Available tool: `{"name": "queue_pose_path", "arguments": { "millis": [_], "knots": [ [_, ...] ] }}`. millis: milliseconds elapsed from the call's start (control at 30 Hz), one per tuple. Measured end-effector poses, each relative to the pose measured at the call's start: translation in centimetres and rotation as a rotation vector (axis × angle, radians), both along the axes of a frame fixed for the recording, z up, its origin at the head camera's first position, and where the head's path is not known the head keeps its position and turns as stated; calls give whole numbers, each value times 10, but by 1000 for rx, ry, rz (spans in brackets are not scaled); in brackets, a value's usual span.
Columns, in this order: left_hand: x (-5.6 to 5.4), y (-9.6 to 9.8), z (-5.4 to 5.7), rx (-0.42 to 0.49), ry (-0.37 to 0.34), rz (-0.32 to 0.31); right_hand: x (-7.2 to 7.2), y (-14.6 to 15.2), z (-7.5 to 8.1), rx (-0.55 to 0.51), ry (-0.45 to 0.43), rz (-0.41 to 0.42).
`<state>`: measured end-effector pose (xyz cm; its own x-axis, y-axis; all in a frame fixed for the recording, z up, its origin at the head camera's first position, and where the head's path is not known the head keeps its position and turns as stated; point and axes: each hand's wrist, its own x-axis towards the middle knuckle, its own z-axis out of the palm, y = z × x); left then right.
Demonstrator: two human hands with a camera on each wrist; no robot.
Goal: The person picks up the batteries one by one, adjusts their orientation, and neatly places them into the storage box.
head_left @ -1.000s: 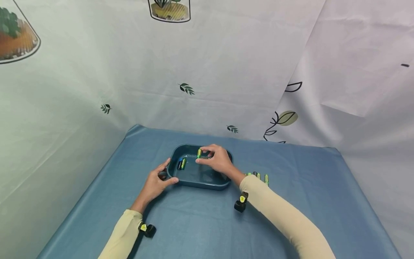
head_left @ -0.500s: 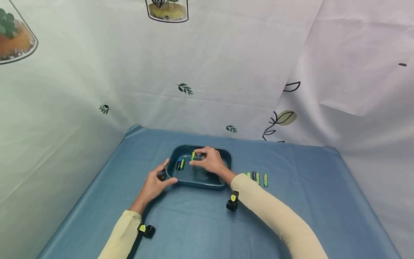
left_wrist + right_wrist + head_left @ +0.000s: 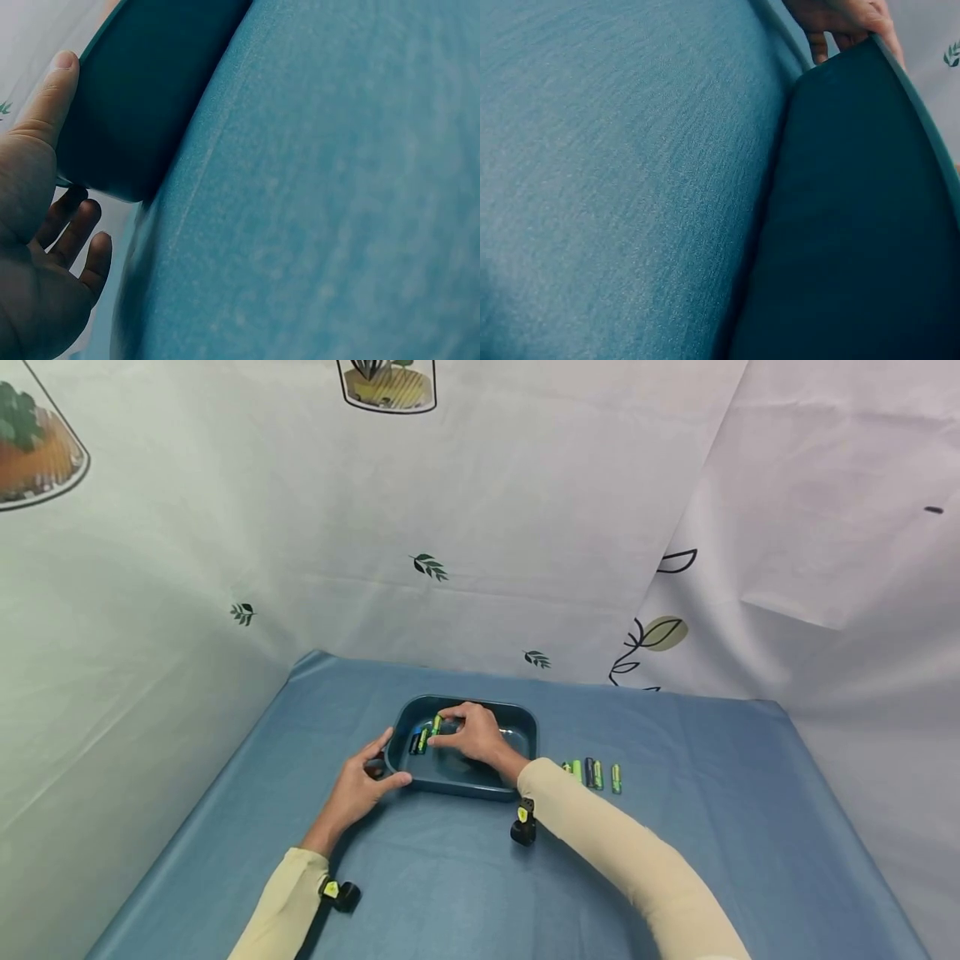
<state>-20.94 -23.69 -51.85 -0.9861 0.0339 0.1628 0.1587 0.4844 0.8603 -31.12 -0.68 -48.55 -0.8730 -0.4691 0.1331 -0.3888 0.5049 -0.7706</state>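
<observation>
In the head view, a dark teal rectangular dish sits mid-table. My left hand holds its left end, thumb on the near rim and index finger toward the far corner. The left wrist view shows that thumb against the dish wall, the other fingers loosely spread. Over the dish, my right hand pinches a green-yellow battery upright between thumb and fingers. It is just right of a green battery and a dark blue battery inside. The right wrist view shows the dish side, not the right fingers.
Right of the dish, several batteries lie in a rough row on the blue tablecloth, among them a dark battery and a green battery set apart at the right end. Patterned white fabric hangs behind the table.
My right hand has moved left and slightly down inside the dish with the battery, closer to the two batteries there. My left hand has kept its place on the dish.
</observation>
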Motion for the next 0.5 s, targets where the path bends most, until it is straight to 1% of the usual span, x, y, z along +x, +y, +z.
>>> {"name": "queue_pose_path", "arguments": {
  "millis": [167, 400, 500],
  "knots": [
    [0, 0, 0, 2, 6, -1, -2, -4, -1, -3, -16, 4],
    [0, -1, -1, -3, -3, 2, -3, -9, -6, 52, -29, 17],
    [0, -1, -2, -6, 12, -4, -3, -10, -8, 78, -26, 14]
  ]
}}
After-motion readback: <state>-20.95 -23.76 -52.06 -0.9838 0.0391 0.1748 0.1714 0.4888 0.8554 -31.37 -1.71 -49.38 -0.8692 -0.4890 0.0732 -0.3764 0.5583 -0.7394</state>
